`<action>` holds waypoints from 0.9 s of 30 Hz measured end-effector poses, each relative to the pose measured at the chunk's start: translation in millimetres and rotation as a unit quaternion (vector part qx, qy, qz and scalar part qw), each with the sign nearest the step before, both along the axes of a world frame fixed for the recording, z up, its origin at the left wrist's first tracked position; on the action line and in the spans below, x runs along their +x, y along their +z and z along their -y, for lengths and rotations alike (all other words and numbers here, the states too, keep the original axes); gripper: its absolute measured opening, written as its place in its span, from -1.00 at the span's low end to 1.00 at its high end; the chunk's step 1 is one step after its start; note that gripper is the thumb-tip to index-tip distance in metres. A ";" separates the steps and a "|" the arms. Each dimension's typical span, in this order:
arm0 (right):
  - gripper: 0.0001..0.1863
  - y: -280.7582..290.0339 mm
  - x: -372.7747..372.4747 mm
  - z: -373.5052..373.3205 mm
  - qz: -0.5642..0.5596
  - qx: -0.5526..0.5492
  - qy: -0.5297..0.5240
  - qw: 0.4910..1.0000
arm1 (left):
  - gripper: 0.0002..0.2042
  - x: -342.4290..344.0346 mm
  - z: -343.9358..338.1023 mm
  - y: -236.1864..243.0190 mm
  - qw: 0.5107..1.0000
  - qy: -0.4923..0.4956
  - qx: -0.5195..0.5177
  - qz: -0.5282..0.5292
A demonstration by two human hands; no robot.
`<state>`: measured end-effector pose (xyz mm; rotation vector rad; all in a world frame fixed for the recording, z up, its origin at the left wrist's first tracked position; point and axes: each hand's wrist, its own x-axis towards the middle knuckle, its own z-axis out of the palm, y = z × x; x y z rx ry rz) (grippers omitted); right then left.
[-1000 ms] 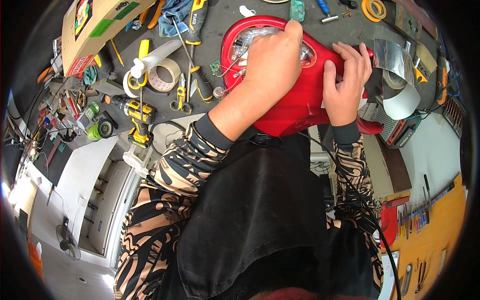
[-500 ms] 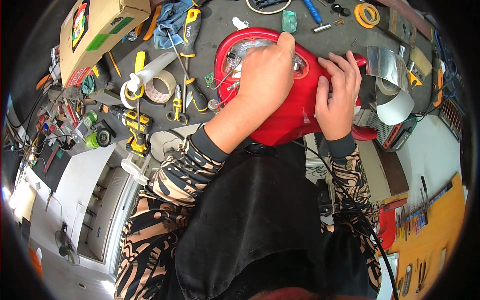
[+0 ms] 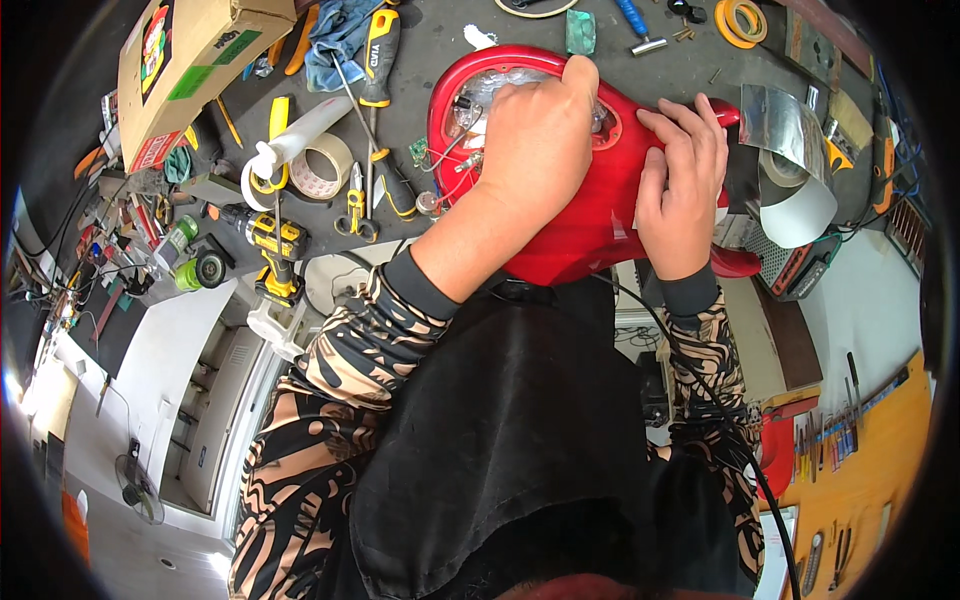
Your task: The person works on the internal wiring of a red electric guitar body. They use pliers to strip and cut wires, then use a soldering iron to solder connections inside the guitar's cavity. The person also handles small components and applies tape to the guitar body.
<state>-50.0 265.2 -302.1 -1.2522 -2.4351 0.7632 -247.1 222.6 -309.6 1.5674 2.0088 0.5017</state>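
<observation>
On the dark tabletop (image 3: pixel 632 85), the curled left hand (image 3: pixel 545 140), grip hidden, seems busy inside the guitar body (image 3: pixel 575 238); proceeding likely needs the open right hand (image 3: pixel 683 200) bracing alongside.

Brightly lit, mostly sharp, glare far L, heavy distort. @ edges.

Red gtr body (image 3: pixel 575 240) – glossy, prob. foil-lined cavity (image 3: pixel 492 86) – by bench's (image 3: pixel 620 78) near edge.

I count my two bare hands (image 3: pixel 540 135), one glossy red guitar body (image 3: pixel 615 180); left of it, one yellow-black cordless drill (image 3: pixel 275 236), one brown cardboard box (image 3: pixel 197 50).
</observation>
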 end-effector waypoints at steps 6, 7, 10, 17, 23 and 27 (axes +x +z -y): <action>-0.52 -2.2 0.2 0.8 -0.007 -0.005 -0.006 1.000 | -0.65 1.1 0.5 -3.0 1.000 -0.001 -0.005 -0.011; -0.52 -2.3 0.2 0.7 -0.009 -0.006 -0.007 1.000 | -0.65 1.7 0.8 -3.4 1.000 -0.001 -0.005 -0.014; -0.52 -2.5 -0.6 0.5 -0.011 -0.007 -0.007 1.000 | -0.66 1.7 1.0 -3.6 1.000 -0.001 -0.004 -0.018; -0.52 -1.7 -2.8 -0.3 -0.017 -0.009 -0.006 1.000 | -0.65 3.7 1.5 -5.5 1.000 0.005 -0.006 -0.028; -0.51 -2.8 -2.4 -0.7 -0.019 -0.008 -0.004 1.000 | -0.64 4.5 1.9 -4.9 0.999 0.005 -0.011 -0.037; -0.51 -2.8 -2.6 -1.5 -0.021 -0.008 -0.003 1.000 | -0.60 6.2 2.0 -5.2 0.999 0.006 -0.019 -0.047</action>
